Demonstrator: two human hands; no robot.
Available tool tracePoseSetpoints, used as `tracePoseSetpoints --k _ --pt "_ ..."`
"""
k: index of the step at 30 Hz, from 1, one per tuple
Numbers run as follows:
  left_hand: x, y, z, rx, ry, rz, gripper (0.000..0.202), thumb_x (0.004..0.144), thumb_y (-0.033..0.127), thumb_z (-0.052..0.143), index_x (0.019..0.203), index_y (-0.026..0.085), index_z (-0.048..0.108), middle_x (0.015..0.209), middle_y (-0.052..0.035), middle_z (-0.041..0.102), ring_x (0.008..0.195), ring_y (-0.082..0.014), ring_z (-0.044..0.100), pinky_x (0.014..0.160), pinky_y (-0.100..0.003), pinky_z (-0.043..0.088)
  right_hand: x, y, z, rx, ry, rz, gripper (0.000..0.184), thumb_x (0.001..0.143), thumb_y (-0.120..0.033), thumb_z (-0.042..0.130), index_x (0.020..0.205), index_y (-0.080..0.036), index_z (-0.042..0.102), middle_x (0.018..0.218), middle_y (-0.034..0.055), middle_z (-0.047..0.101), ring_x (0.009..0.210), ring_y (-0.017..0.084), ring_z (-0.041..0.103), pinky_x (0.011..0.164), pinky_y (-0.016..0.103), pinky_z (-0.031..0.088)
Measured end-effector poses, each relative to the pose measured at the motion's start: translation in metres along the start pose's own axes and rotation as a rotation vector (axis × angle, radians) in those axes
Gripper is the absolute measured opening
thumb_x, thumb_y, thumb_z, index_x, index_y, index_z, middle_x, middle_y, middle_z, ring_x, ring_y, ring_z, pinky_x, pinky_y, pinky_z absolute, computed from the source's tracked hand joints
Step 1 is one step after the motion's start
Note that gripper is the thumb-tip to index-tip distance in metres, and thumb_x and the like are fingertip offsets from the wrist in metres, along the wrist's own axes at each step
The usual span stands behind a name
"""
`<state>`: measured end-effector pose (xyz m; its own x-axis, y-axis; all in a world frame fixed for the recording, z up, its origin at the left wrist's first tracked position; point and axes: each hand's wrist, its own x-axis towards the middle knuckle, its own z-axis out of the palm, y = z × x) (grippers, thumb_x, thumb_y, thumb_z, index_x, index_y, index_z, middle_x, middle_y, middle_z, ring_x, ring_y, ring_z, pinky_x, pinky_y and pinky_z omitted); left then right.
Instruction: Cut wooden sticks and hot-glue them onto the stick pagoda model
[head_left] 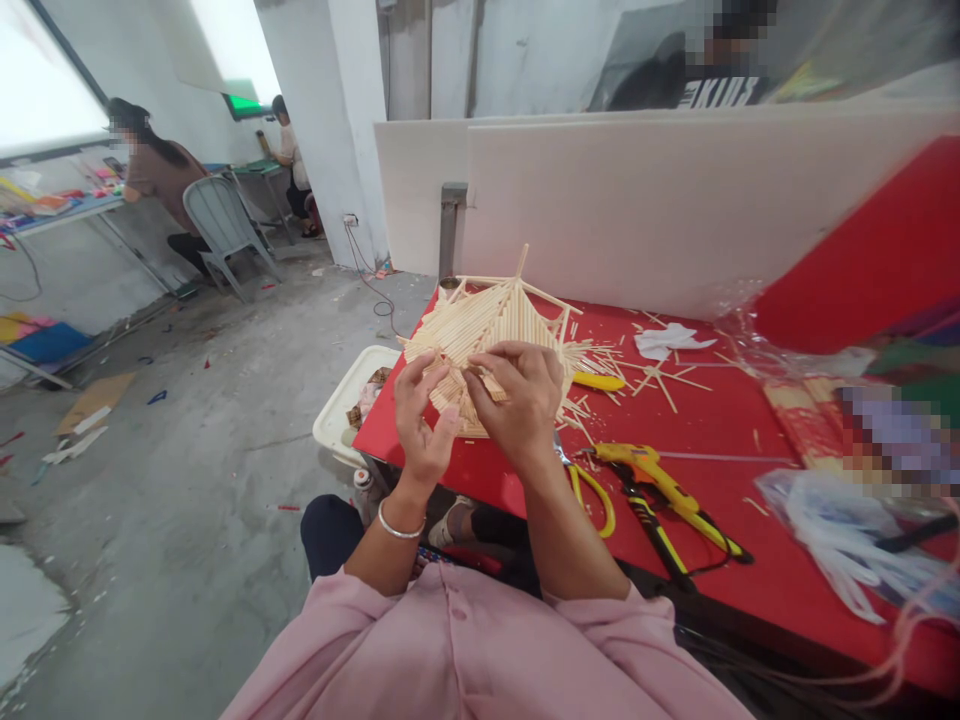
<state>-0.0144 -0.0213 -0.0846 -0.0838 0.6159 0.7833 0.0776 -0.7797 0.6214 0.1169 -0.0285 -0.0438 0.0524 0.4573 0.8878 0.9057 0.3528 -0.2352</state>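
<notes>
A pointed structure of thin pale wooden sticks (491, 310) rests on the red table in front of me, its rows of sticks meeting at ridges. Over its near side, my left hand (424, 420) is half curled, thumb and fingers apart, with nothing visible in it. Close beside it, my right hand (525, 395) has its thumb and fingertips pinched together. What that pinch holds, if anything, is too small to make out. Both hands cover part of the structure's near face.
Loose sticks (660, 380), a yellow glue gun (645, 465), black-and-yellow pliers (652, 530) and yellow-handled scissors (600, 500) lie on the red table (720, 420) to the right. A plastic bag (832, 530) is farther right. White boards (600, 210) stand behind.
</notes>
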Motion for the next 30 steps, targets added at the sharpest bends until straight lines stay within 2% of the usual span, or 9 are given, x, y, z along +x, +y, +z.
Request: tracePoseSetpoints --k 17,24,30 --pt "-0.0024 0.0015 0.0 0.016 -0.014 -0.004 0.039 0.094 0.04 0.056 0.131 0.028 0.06 0.14 -0.0084 0.053 0.133 -0.0259 0.049 0.114 -0.051 0.04 0.0009 -0.0001 0.0004 0.003 0.034 -0.03 0.01 0.085 -0.026 0.069 0.095 -0.024 0.072 0.096 0.0045 0.066 0.092 0.019 0.057 0.086 0.036 0.043" --pt "-0.0019 0.0011 0.001 0.024 -0.003 0.003 0.037 0.095 0.045 0.054 0.129 0.033 0.06 0.137 -0.0067 0.055 0.133 -0.0253 0.05 0.114 -0.051 0.039 -0.0005 0.0014 0.0014 -0.015 0.018 0.004 0.01 0.086 -0.031 0.069 0.094 -0.026 0.073 0.097 0.0047 0.066 0.093 0.02 0.058 0.086 0.038 0.044" --pt "-0.0009 0.0028 0.0011 0.018 -0.004 0.02 0.037 0.095 0.041 0.055 0.129 0.027 0.061 0.136 -0.0098 0.056 0.131 -0.0263 0.05 0.114 -0.051 0.039 0.0008 0.0006 0.0001 -0.031 0.04 -0.023 0.01 0.085 -0.031 0.071 0.093 -0.025 0.073 0.096 0.0045 0.066 0.091 0.019 0.058 0.085 0.037 0.044"
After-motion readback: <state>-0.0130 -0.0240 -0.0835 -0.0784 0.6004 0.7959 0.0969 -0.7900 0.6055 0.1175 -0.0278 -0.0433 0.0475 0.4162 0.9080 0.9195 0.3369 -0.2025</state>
